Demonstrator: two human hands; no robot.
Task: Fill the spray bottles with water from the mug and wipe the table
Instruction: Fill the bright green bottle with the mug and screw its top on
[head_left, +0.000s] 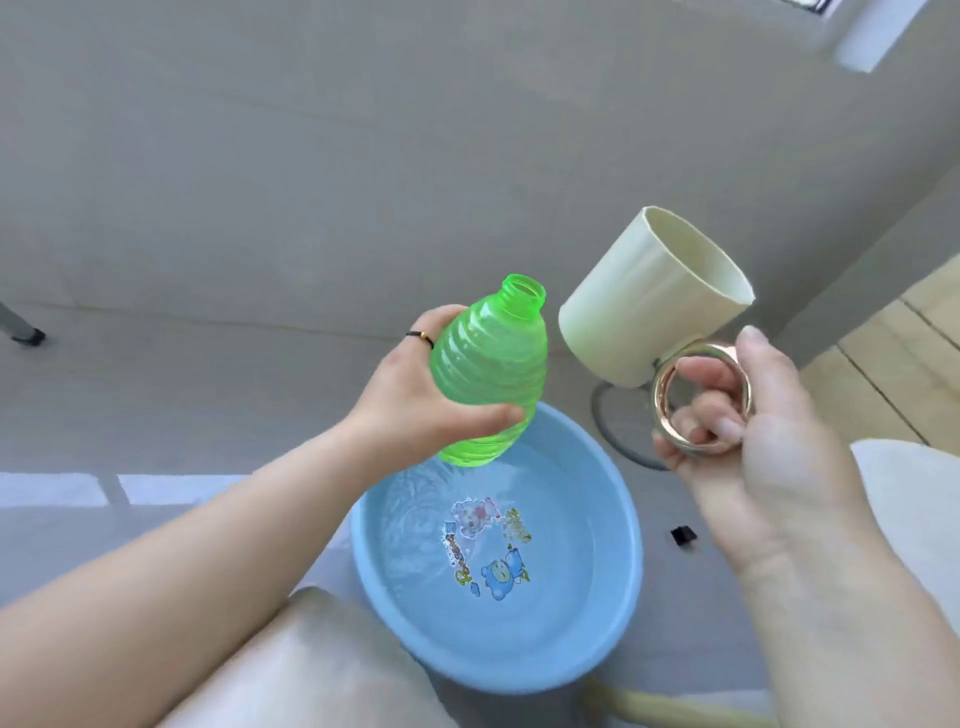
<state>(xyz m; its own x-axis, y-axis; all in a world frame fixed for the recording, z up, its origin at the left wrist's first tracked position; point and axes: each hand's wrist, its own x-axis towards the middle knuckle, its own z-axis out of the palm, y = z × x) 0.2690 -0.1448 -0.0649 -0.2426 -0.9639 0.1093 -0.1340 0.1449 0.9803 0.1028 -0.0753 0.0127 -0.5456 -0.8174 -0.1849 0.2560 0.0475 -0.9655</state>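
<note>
The person's left hand (410, 395) is at about 9 o'clock from the middle of the scene, its fingers (441, 318) and thumb wrapped around the ribbed body of the green spray bottle (491, 374). A thin dark ring (421, 338) sits on one finger. The bottle is held in the air, tilted, with its open threaded neck pointing toward 1 o'clock and its base hanging over the far rim of the blue basin (631, 566). Just beside it, at 3 o'clock from the bottle and not touching it, is the cream mug (639, 301). It is also tilted, mouth turned toward 2 o'clock and base toward the bottle. The right hand (763, 457) carries it by the gold ring handle (701, 449): curled fingers (701, 371) pass through the ring and grip it, and the thumb stands straight along the outside. The basin rests on the grey floor (208, 405) at 6 o'clock below both hands. It holds clear, rippled water (415, 499), and cartoon stickers (488, 551) show on its bottom. A small black object (683, 535) lies on the floor at 3 o'clock from the basin, near its rim. A knee (311, 654) shows at 7 o'clock, close against the basin's near side.
</note>
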